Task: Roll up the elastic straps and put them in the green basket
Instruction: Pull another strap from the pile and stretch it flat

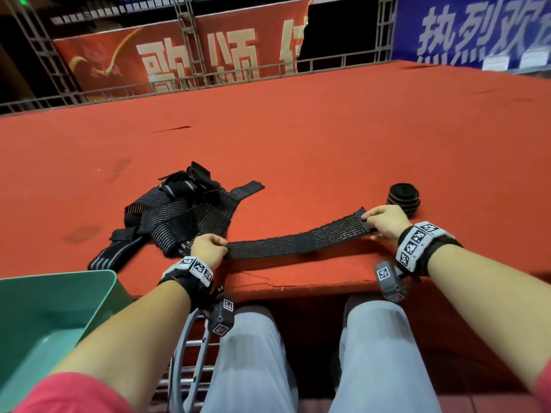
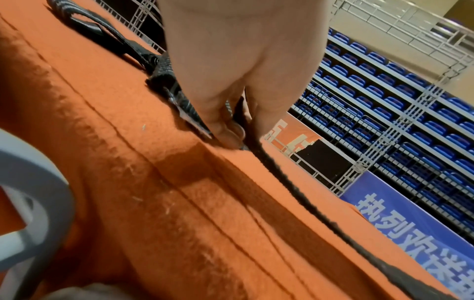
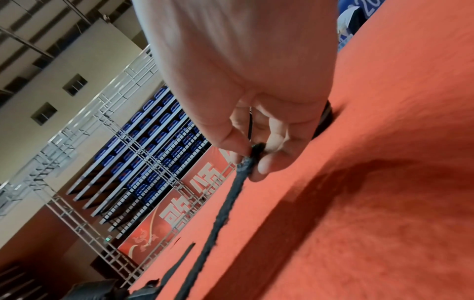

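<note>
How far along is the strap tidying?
One rolled strap sits on the table, not yet in the green basket. The left hand and right hand hold one strap stretched flat, unrolled. A tangled pile remains.

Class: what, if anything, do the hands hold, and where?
One black ribbed elastic strap, stretched flat: left hand pinches its left end, right hand its right end.

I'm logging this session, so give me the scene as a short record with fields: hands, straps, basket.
left hand: pinches one end of the stretched strap
right hand: pinches the other end
strap pile: unrolled, on the red table, beyond the left hand
rolled strap: on the table, beyond the right hand
green basket: near left; no strap visible inside
</note>
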Available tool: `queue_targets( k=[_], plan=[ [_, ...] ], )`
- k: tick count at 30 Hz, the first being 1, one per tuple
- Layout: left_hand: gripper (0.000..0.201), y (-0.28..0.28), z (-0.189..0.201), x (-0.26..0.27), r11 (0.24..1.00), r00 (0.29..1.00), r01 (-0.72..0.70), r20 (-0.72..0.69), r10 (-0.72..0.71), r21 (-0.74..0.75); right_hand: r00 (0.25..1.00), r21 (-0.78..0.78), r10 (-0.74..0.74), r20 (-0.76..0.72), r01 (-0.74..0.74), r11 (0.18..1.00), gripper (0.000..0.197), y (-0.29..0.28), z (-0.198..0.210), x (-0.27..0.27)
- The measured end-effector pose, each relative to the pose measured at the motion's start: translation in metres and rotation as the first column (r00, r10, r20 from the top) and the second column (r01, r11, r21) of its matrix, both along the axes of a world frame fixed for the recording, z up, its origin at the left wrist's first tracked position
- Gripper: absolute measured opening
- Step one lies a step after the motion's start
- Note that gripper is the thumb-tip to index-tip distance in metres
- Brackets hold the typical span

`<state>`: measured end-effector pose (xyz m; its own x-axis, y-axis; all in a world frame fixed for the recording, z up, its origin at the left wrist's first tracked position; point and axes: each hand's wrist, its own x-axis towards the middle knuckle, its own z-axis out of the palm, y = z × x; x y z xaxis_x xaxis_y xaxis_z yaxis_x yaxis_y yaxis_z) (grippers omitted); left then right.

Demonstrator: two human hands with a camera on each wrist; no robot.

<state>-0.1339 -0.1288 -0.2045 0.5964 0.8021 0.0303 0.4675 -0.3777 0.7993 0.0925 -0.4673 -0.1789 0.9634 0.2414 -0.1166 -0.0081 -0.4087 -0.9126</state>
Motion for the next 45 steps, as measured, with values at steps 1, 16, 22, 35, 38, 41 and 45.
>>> queue_targets(
  k=[1,16,22,35,38,41,45],
  plan=[
    [0.025,-0.002,-0.002,0.000,1.000,1.000,0.012,-0.029,-0.011,0.017,1.000,-0.010,-0.005,-0.006,0.005,1.000,0.027,-0.003,-0.005,0.001],
    [0.031,-0.002,-0.017,-0.006,0.988,0.982,0.074,-0.183,-0.048,0.136,0.993,-0.320,0.091,0.081,-0.060,0.945,0.020,-0.014,-0.039,0.008],
    [0.029,-0.004,-0.021,-0.007,0.982,0.975,0.088,-0.215,-0.051,0.167,0.972,-0.498,0.198,0.127,-0.110,0.860,0.019,-0.013,-0.036,0.002],
    [0.022,-0.002,-0.014,-0.001,0.980,0.941,0.106,-0.335,-0.044,0.169,0.968,-0.554,0.202,0.149,-0.088,0.828,0.014,0.001,-0.015,-0.013],
    [0.017,0.001,-0.010,0.001,0.981,0.947,0.083,-0.320,-0.022,0.177,0.962,-0.517,0.221,0.163,-0.107,0.849,0.013,0.015,-0.005,-0.020],
    [0.015,0.006,-0.004,0.001,0.981,0.950,0.084,-0.311,-0.026,0.175,0.951,-0.488,0.260,0.168,-0.148,0.860,0.013,0.036,0.004,-0.027],
    [0.017,0.018,0.008,-0.003,0.981,0.962,0.067,-0.274,-0.015,0.181,0.938,-0.454,0.301,0.173,-0.195,0.870,0.012,0.074,0.015,-0.037]
  ],
)
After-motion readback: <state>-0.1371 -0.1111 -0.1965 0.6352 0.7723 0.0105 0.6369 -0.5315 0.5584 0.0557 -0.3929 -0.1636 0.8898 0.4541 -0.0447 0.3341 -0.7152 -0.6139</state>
